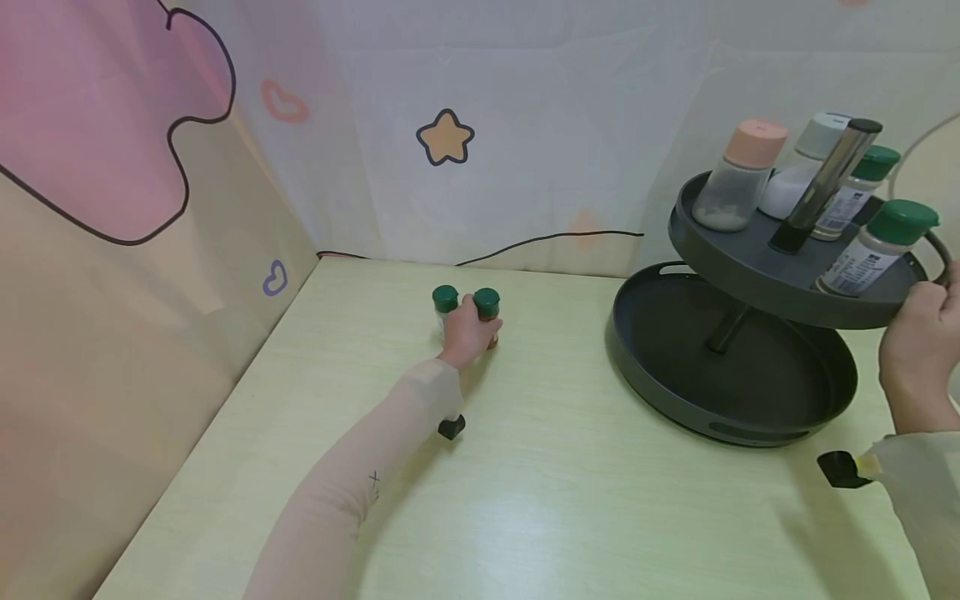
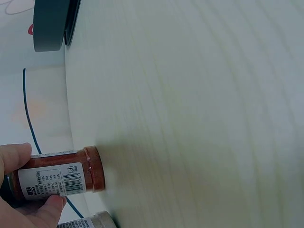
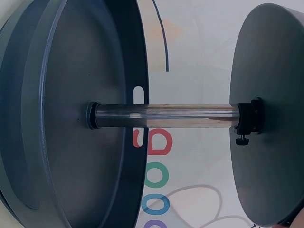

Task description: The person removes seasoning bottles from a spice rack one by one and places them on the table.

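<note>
My left hand grips a spice jar with red powder, a printed white label and a green cap, between thumb and fingers. Close beside it on the left stands a second green-capped jar; its base shows at the bottom of the left wrist view. At the far right, my right hand holds the rim of the upper tray of a dark two-tier rack; in the right wrist view only a sliver of that hand shows at the lower corner. The tray's underside and the rack's metal post appear there.
Several bottles stand on the upper tray: a pink-capped one, a white-capped one and green-capped jars. Below is the wide, rimmed lower tray on the pale table. A patterned cloth wall borders the table's back.
</note>
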A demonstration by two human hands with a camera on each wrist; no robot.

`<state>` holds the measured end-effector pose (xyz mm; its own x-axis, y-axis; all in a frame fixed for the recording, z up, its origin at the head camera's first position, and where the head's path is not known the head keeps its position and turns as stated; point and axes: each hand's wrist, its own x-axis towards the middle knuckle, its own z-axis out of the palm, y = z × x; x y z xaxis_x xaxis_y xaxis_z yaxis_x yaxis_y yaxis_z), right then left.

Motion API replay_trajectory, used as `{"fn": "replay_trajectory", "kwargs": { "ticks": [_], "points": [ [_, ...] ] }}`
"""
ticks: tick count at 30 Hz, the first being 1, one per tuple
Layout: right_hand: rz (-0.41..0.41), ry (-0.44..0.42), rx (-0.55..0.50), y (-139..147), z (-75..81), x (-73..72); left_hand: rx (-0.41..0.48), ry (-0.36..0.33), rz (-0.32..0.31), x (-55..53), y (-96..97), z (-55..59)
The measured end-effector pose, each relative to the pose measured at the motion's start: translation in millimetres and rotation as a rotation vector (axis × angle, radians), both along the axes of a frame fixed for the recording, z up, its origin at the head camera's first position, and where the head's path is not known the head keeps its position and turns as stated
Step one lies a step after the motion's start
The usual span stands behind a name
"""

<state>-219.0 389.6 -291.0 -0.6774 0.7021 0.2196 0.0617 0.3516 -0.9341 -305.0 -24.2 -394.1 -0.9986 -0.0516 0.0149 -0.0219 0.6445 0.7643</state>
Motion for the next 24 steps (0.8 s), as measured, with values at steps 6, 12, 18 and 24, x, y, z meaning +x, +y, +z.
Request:
{"fn": "replay_trajectory", "kwargs": {
  "ticks": [6, 12, 18, 24],
  "points": [
    [-0.003, -0.012, 0.006, -1, 0.5, 1.4, -0.001, 0.012, -0.002, 1.0, -0.1, -0.9],
    [0.002, -0.051, 0.014, -13, 10.0, 9.5, 0.007, 0.011, -0.011, 1.2, 0.3, -2.1],
    [-0.010, -0.041, 0.024, -12, 9.4, 8.2, 0.028, 0.016, -0.027, 1.7, 0.2, -4.8],
    [-0.025, -0.036, 0.031, -11, 7.9, 6.4, 0.036, 0.015, -0.038, 3.4, 0.6, -6.5]
  ]
}}
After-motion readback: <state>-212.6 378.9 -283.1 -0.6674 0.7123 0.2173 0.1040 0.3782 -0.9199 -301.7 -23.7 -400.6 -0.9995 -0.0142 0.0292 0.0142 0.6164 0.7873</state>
